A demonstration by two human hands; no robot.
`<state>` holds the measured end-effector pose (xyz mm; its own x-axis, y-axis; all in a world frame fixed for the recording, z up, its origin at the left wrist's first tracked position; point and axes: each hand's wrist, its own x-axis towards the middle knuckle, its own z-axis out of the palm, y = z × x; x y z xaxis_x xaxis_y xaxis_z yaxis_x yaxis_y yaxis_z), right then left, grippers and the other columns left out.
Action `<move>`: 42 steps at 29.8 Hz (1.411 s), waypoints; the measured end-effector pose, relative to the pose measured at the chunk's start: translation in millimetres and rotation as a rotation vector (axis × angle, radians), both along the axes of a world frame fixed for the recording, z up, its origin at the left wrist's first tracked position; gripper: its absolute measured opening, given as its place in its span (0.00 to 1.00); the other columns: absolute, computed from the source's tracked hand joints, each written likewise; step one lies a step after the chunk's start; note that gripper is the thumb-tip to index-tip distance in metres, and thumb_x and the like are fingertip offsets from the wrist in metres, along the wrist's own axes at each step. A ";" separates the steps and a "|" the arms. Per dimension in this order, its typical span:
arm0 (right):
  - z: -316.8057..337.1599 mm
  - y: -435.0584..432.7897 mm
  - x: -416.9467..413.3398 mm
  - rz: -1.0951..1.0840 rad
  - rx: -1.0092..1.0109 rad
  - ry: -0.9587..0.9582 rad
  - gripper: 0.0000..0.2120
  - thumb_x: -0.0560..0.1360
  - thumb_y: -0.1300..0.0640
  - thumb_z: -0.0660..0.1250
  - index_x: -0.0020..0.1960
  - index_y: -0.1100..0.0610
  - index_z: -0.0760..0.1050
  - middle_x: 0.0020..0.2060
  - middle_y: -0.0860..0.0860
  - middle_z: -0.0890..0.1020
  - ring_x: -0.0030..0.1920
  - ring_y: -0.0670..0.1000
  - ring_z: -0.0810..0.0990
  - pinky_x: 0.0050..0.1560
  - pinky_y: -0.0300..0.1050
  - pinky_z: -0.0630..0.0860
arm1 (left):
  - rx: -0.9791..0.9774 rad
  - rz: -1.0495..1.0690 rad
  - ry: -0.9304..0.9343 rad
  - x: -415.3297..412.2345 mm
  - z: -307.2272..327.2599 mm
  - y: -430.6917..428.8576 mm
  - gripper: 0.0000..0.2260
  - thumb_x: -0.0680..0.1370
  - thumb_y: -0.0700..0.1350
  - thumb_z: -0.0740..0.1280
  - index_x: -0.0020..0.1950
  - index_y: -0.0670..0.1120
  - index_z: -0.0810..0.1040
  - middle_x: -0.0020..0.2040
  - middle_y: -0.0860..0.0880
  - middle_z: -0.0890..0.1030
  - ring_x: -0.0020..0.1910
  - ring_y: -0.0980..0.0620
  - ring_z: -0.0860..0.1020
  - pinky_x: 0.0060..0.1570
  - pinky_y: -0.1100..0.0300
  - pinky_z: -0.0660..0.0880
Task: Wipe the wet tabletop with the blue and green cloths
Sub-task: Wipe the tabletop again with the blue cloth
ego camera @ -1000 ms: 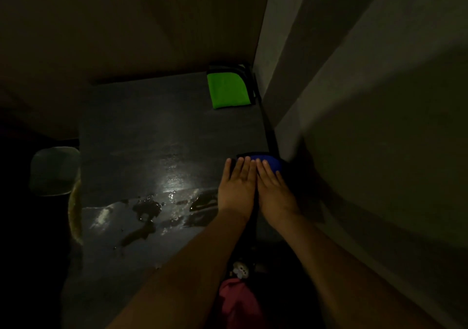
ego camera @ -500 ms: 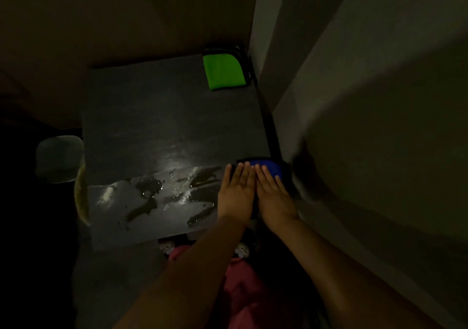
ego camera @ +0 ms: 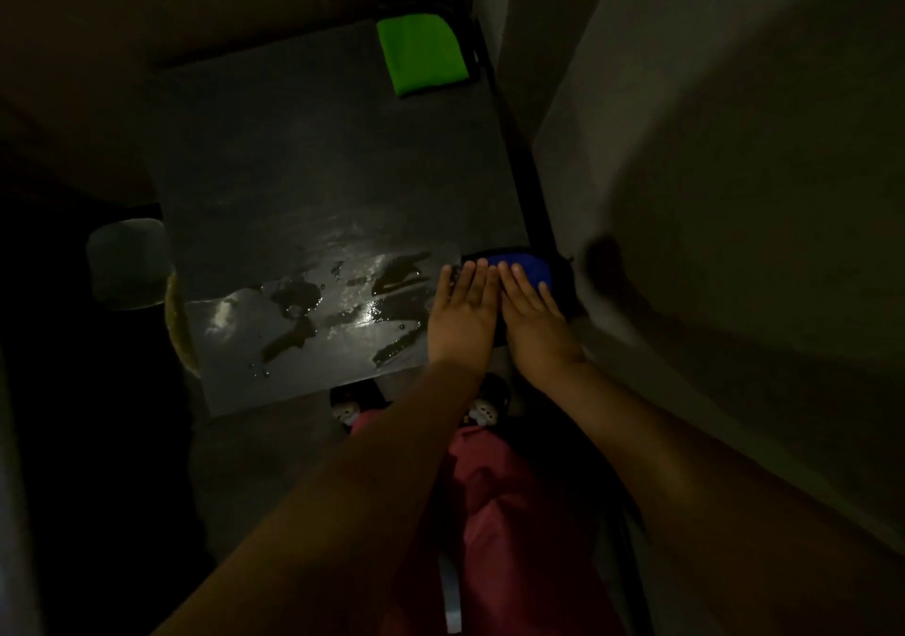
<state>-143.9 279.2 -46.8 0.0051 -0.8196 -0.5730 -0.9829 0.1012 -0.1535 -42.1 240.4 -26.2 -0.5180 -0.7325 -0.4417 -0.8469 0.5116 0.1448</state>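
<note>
The dark tabletop (ego camera: 294,170) has shiny water puddles (ego camera: 343,307) across its near half. A folded blue cloth (ego camera: 526,266) lies at the table's near right edge. My left hand (ego camera: 463,317) and my right hand (ego camera: 534,327) lie flat side by side on it, fingers together and pointing away from me. They hide most of the cloth. The puddles begin just left of my left hand. A folded green cloth (ego camera: 421,55) rests untouched at the far right corner.
A grey wall (ego camera: 710,195) runs close along the table's right side. A pale squarish container (ego camera: 130,263) stands off the table's left edge. My pink clothing (ego camera: 514,513) and the floor show below the near edge. The room is dim.
The view has pulled back, so the table's near edge and my pink clothing now show. Both hands stay pressed on the blue cloth in about the same spot.
</note>
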 end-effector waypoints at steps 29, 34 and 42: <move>-1.1 -4.9 79.7 -0.016 0.008 -0.196 0.36 0.79 0.58 0.58 0.77 0.52 0.38 0.77 0.47 0.39 0.76 0.47 0.36 0.75 0.46 0.36 | -0.019 0.025 -0.031 94.1 -3.4 -1.9 0.28 0.81 0.44 0.55 0.77 0.43 0.43 0.78 0.45 0.47 0.77 0.49 0.46 0.73 0.51 0.35; -2.7 -28.8 49.0 -0.054 0.002 -0.157 0.35 0.78 0.60 0.57 0.77 0.54 0.39 0.77 0.49 0.40 0.77 0.48 0.37 0.75 0.47 0.37 | -0.012 -0.015 -0.013 55.9 -4.0 -29.3 0.28 0.81 0.46 0.53 0.77 0.42 0.45 0.78 0.44 0.49 0.77 0.47 0.47 0.74 0.50 0.37; -7.8 -65.4 24.7 0.008 -0.033 -0.150 0.35 0.78 0.62 0.56 0.77 0.56 0.39 0.78 0.51 0.42 0.77 0.50 0.38 0.75 0.50 0.39 | -0.025 0.040 -0.032 29.8 -4.7 -59.0 0.26 0.82 0.44 0.50 0.77 0.41 0.44 0.78 0.43 0.48 0.77 0.47 0.46 0.75 0.49 0.39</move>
<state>-119.2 213.8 -54.6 0.0952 -0.8377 -0.5378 -0.9496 0.0857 -0.3015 -12.4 181.4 -30.9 -0.4736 -0.7634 -0.4393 -0.8710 0.4799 0.1050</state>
